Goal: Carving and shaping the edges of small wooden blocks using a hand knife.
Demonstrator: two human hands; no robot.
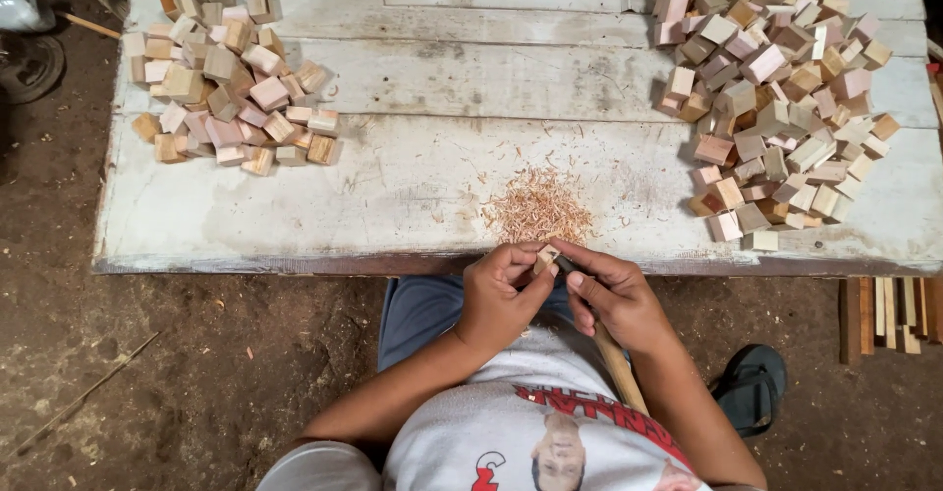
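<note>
left hand (499, 293): pinches a small wood block (546, 257) at the bench (393, 196) edge.
right hand (617, 297): clenched around a wooden-handled knife (617, 363), blade on the block.
shavings (537, 206): heaped just beyond.
care: shallow cuts, fingertips clear.

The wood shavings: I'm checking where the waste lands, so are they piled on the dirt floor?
No, the wood shavings lie in a small heap on the white plank table, just beyond the left hand and right hand.
</note>
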